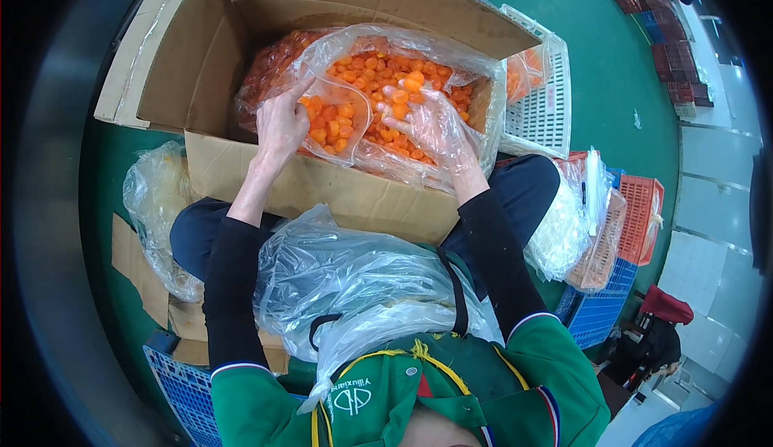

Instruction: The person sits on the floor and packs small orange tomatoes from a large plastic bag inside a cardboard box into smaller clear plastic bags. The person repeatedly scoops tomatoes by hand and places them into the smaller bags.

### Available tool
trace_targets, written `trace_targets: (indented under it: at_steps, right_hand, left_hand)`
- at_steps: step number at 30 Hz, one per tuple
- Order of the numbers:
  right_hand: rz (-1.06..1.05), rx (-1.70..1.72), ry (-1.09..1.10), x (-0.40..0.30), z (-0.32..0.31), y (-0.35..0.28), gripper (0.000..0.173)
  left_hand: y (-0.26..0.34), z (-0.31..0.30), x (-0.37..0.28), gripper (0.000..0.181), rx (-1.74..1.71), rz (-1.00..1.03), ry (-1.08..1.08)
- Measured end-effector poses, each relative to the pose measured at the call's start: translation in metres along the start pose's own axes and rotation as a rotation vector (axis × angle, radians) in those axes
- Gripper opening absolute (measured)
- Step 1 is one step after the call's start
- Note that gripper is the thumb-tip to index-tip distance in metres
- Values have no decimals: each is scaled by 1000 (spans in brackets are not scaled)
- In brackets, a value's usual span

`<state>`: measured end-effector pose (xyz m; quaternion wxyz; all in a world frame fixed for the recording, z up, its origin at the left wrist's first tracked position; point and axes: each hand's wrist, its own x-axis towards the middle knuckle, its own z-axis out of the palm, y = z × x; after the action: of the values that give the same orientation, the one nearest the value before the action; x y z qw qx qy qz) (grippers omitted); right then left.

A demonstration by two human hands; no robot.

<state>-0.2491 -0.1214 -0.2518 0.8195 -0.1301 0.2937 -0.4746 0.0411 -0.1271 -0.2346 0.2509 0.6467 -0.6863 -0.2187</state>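
A large open cardboard box stands before me, lined with clear plastic and filled with small round orange pieces that look like candied fruit. My left hand, bare, grips the upper edge of a clear plastic bag partly filled with the same orange pieces. In a clear plastic glove, my right hand is palm up above the loose pieces, with several orange pieces on its curled fingers. Darker orange pieces in clear plastic lie at the box's left side.
Right of the box stands a white plastic basket holding a bag of orange pieces. Further right are clear bags, a red crate and blue crates. Crumpled plastic and a cardboard piece lie at left.
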Motion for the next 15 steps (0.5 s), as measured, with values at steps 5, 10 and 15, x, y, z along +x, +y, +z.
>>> trace_targets:
  at_steps: [5, 10, 15]
  right_hand:
    - [-40, 73, 39, -7, 11, -5, 38]
    - [-33, 69, -11, -12, 29, -6, 39]
    - [-20, -155, -109, -5, 74, 4, 39]
  left_hand:
    - [1, -1, -1, 57, 5, 1, -11]
    - [-1, 1, -1, 56, -12, 25, 17]
    - [-1, -1, -5, 55, -31, 40, 62]
